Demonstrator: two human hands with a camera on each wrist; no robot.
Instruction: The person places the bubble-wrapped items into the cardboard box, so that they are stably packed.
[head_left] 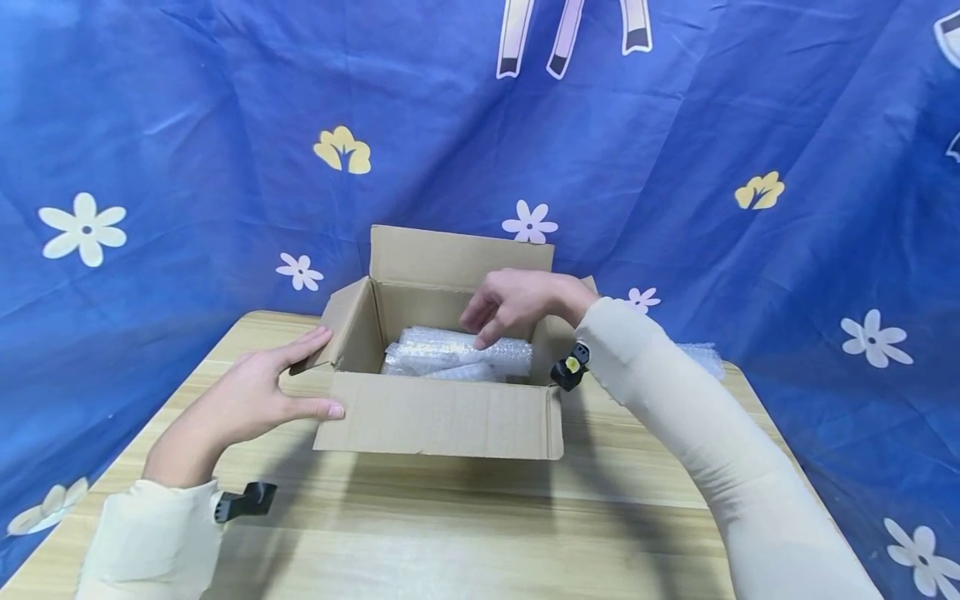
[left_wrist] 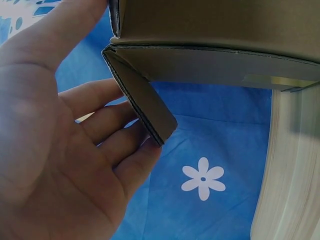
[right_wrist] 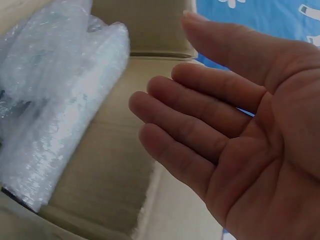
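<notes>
A cardboard box [head_left: 438, 417] stands on the table with its flaps folded outward. My left hand [head_left: 251, 387] spans its near left corner, the thumb on the front flap and the fairly straight fingers against the left side flap [left_wrist: 145, 100]. Inside the box lie bubble-wrapped rolls [head_left: 450, 350], whose contents I cannot make out. Above them hovers my right hand [head_left: 513, 300], which holds nothing. In the right wrist view its fingers are loosely extended, apart from the bubble wrap [right_wrist: 65, 100].
The wooden table [head_left: 450, 533] extends in front of the box. A piece of bubble wrap [head_left: 703, 358] lies at the table's back right, partly behind my right sleeve [head_left: 675, 417]. A blue patterned curtain [head_left: 225, 167] hangs behind the table.
</notes>
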